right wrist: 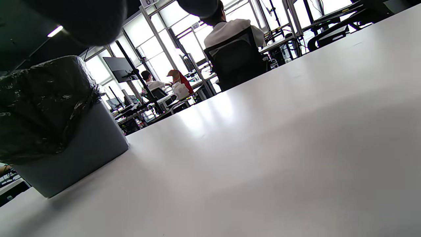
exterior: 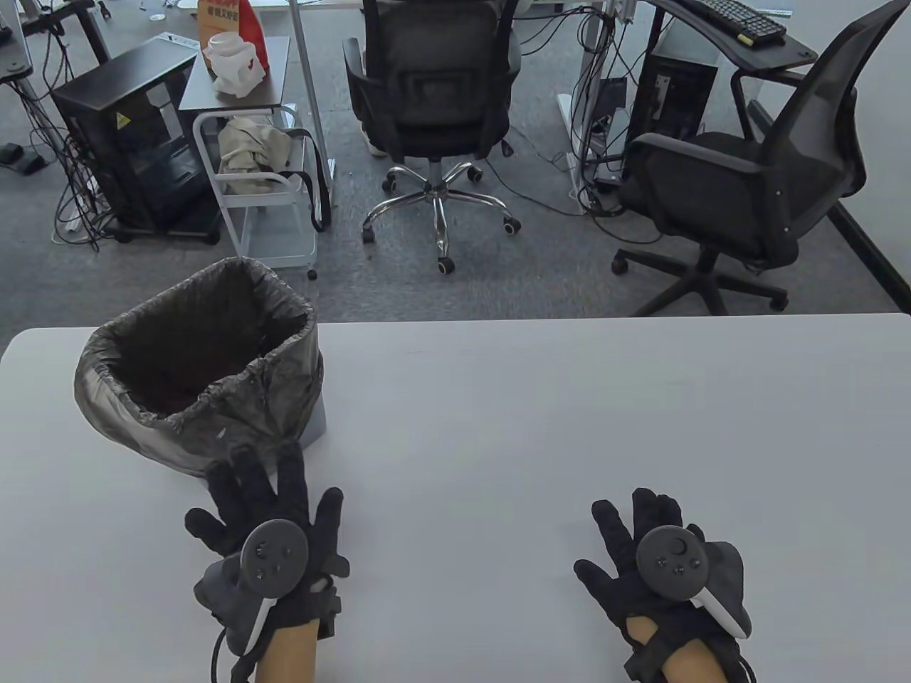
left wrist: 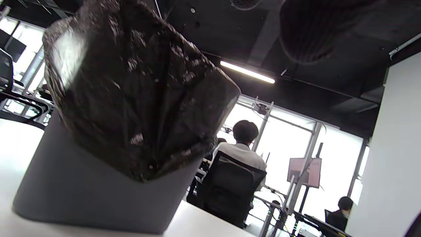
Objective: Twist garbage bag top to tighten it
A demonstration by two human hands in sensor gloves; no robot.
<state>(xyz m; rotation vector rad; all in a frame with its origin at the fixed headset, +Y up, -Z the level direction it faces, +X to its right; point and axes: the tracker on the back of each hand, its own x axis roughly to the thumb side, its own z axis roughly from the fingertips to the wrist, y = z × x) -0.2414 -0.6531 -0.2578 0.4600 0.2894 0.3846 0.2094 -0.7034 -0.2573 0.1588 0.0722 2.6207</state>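
**On the table, hands waiting beside the bag**

At the left end of the table [exterior: 534, 398], a small grey bin [left wrist: 98, 197] is standing with a dark bag [exterior: 192, 356] lining it, the bag's top folded out and down over the rim, its mouth gaping open. The left hand [exterior: 267, 519] is lying flat just in front of the bin with fingers spread wide, the fingertips reaching close to the bag's hanging edge; I cannot tell whether they are touching it. The right hand [exterior: 658, 555] is resting well apart to the right, likewise spread and holding nothing.

That film is looking thin, crinkly and very light, so it should gather easily but slip and possibly tear if yanked. I would be lifting the overhang off the rim, bunching it above the bin's middle, and gripping there to twist.
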